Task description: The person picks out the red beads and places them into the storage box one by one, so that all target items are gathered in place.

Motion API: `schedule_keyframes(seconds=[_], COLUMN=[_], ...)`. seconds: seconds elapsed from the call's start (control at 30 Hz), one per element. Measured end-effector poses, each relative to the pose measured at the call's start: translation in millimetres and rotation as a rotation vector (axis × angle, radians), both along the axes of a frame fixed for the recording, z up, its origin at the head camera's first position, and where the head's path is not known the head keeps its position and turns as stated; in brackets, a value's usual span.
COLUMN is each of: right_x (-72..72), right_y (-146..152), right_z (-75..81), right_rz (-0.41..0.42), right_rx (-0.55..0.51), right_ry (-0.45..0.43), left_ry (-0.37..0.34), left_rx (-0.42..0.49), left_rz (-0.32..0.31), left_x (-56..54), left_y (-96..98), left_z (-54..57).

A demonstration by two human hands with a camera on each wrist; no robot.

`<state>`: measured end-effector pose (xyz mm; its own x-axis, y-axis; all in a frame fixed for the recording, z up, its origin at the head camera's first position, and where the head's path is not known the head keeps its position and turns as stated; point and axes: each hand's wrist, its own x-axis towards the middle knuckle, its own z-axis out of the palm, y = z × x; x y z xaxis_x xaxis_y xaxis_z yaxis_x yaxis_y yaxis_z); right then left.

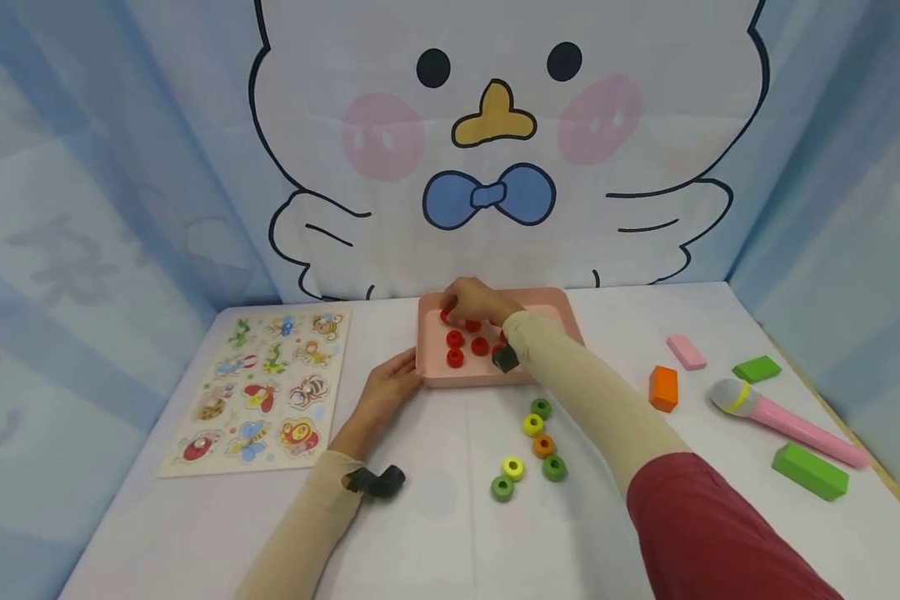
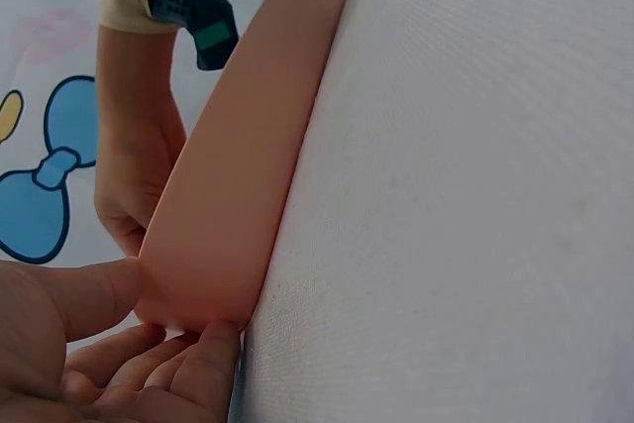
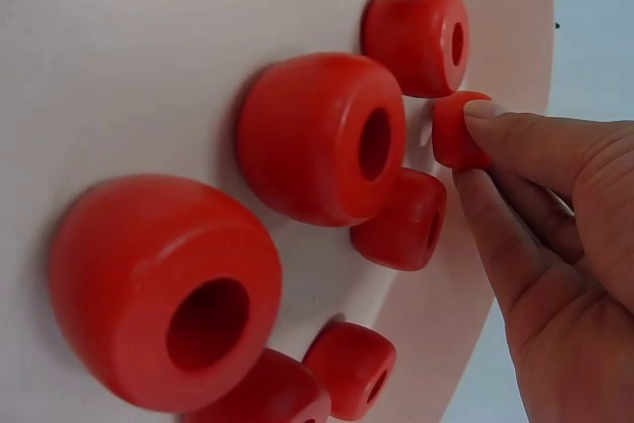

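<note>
A shallow pink tray [image 1: 487, 382] lies on the white table with several red beads [image 1: 455, 340] in it. My right hand [image 1: 474, 300] reaches over the tray's far left part. In the right wrist view its thumb and fingers pinch a red bead [image 3: 454, 134] near the tray wall, with other barrel-shaped, holed beads [image 3: 317, 136] beside it. At the tray's left side, my left hand [image 1: 390, 383] holds its corner. The left wrist view has the thumb at the upper edge and the fingers [image 2: 198, 373] against the lower edge. The right forearm covers part of the tray.
Green, yellow and orange beads [image 1: 543, 446] lie in front of the tray. On the left is a board with insect pictures [image 1: 258, 392]. To the right are a toy microphone [image 1: 795, 425], an orange block [image 1: 663, 389], a pink block [image 1: 686, 352] and green blocks [image 1: 810, 471]. A printed curtain [image 1: 487, 242] hangs behind.
</note>
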<state>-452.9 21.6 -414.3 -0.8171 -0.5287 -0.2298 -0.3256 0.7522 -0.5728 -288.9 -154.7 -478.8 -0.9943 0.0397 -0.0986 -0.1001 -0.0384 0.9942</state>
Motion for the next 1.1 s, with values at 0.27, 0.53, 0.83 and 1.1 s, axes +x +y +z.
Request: schedule_keyframes(seconds=[0.27,0.53,0.83,1.1], right_x=[2.5,4.4,35.8,98.2], right_y=[1,9,51,104], right_z=[-6.6,-5.3,-2.6,2.0], right_rz=[-0.019,-0.026,-0.143,-0.106], right_rx=[0.018,-0.007,-0.038,0.126], right_ry=[-0.029,0.019,0.172,0.446], left_ry=[-0.013,-0.040,0.015,0.154], left_rx=[-0.014,-0.041,-0.063,-0.590], left_rz=[-0.002,0.019,0.077,0.049], left_x=[1.8,-2.6,-5.1,0.5], left_y=[2.6,-1.3,-7.9,-11.1], left_z=[-2.8,-3.4,-1.2,12.3])
